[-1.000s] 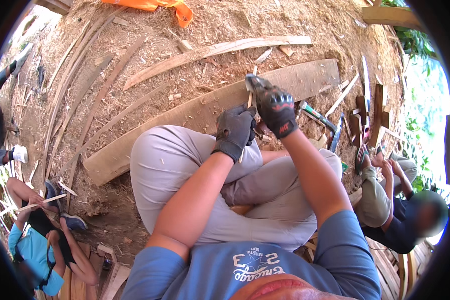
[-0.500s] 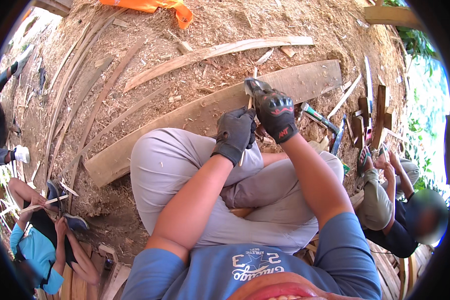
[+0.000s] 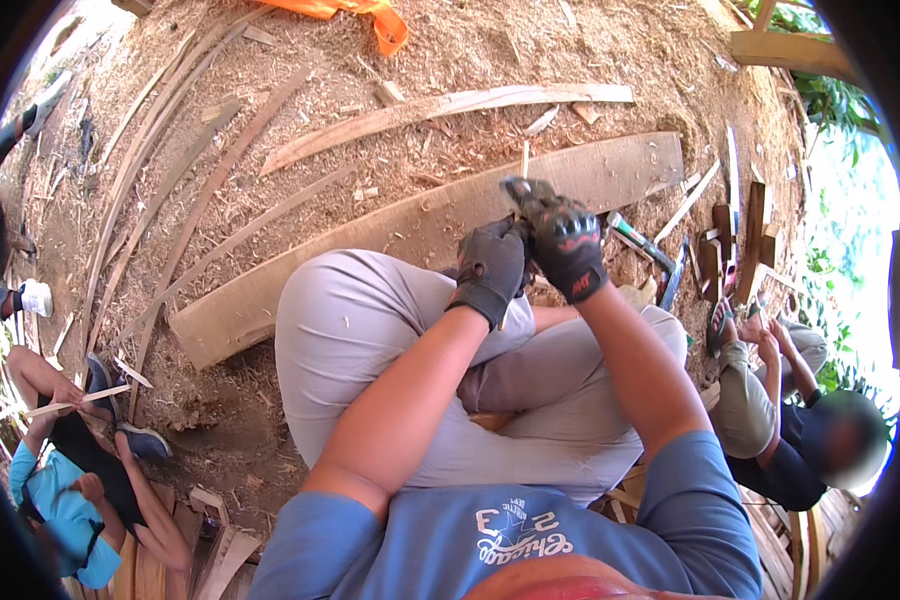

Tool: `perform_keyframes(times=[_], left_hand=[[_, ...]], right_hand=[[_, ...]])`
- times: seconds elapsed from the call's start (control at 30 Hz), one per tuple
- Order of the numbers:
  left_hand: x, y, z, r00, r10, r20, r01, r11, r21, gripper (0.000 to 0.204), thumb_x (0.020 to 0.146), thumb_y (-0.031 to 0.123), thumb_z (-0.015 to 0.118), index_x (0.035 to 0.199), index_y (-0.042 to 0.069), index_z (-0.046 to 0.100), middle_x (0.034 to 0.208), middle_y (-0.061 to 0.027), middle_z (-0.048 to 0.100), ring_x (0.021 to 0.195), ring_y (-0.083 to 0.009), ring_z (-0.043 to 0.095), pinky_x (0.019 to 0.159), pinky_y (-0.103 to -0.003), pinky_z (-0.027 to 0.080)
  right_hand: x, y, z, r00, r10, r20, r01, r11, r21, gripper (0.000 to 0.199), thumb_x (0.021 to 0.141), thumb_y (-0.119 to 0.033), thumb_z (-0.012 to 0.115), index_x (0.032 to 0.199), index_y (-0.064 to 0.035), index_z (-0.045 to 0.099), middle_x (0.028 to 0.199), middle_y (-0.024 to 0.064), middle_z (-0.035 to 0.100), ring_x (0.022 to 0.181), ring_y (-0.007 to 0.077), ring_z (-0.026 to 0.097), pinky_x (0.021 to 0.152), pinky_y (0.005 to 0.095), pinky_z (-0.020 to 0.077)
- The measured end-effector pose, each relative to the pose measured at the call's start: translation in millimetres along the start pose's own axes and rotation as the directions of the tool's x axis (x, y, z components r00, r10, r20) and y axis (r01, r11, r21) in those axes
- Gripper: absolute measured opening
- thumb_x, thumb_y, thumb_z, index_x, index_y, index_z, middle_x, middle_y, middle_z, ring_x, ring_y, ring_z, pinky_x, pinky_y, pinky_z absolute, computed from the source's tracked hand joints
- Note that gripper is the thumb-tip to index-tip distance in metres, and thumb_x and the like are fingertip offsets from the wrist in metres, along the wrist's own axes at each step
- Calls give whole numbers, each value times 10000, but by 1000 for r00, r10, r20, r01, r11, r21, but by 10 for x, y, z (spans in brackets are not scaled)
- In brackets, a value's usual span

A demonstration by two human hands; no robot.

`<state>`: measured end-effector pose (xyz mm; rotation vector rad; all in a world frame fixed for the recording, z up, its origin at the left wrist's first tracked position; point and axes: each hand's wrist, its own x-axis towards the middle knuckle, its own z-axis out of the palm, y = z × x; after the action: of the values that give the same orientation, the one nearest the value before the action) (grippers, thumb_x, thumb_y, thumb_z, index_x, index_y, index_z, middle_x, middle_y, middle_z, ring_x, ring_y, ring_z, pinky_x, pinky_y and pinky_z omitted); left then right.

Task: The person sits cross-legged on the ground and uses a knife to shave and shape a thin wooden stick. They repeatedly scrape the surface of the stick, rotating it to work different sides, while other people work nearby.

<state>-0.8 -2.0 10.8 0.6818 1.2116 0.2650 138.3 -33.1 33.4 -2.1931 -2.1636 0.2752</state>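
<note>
Both my hands wear black gloves and meet above my crossed legs. My left hand (image 3: pixel 490 262) is closed around a thin wooden stick (image 3: pixel 526 158), whose pale far end sticks out past my gloves. Against it my right hand (image 3: pixel 562 235) is curled over the stick with knuckles up. A greyish edge shows at its far side; I cannot tell whether that is a tool or part of the glove. The gloves hide the stick's middle. Beyond my hands lies a wide, slightly curved wooden board (image 3: pixel 410 235) on the ground.
Shavings cover the ground, with long thin strips (image 3: pixel 450 105) farther out. Right of my hands lie a hammer-like tool (image 3: pixel 635 238) and a blue-edged tool (image 3: pixel 676 275). Wood blocks (image 3: pixel 755 235) stand beyond. People sit at left (image 3: pixel 75 500) and right (image 3: pixel 770 400). An orange cloth (image 3: pixel 390 30) lies far ahead.
My hands have shifted slightly right, and my right hand has come a little nearer to me along the stick. The person at left has drawn one hand back from their strip of wood.
</note>
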Motion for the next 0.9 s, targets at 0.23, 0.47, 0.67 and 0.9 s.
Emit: perform_keyframes(times=[0.23, 0.47, 0.67, 0.9], left_hand=[[55, 43, -50, 1000, 0, 23, 0, 1000, -9, 237, 1047, 201, 623, 920, 36, 737, 610, -4, 563, 404, -97, 469, 356, -283, 329], [209, -217, 19, 991, 131, -4, -131, 991, 14, 255, 1043, 190, 629, 897, 20, 752, 612, -16, 577, 412, -100, 477, 361, -294, 329], [181, -156, -28, 993, 115, -16, -114, 992, 56, 243, 1034, 200, 644, 956, 19, 785, 611, -26, 598, 425, -102, 510, 370, -303, 353], [47, 5, -31, 993, 120, -19, -116, 982, 147, 256, 997, 219, 676, 933, 6, 803, 647, -37, 648, 472, -110, 574, 428, -319, 433]], right_hand=[[246, 138, 331, 994, 108, 14, -102, 972, -210, 316, 917, -197, 617, 1207, -107, 701, 858, 107, 750, 785, 306, 743, 713, 436, 577], [277, 244, 233, 999, -42, -27, 34, 967, -252, 271, 936, -196, 604, 1181, -124, 693, 883, 119, 745, 813, 306, 745, 723, 436, 582], [474, 325, 399, 995, 66, 76, -47, 973, -225, 230, 928, -199, 613, 1099, -86, 718, 924, 143, 745, 875, 331, 737, 739, 472, 584], [162, -6, 16, 998, -67, -8, 64, 985, -158, 214, 890, -220, 659, 1054, -95, 716, 840, 121, 732, 825, 308, 741, 718, 460, 582]])
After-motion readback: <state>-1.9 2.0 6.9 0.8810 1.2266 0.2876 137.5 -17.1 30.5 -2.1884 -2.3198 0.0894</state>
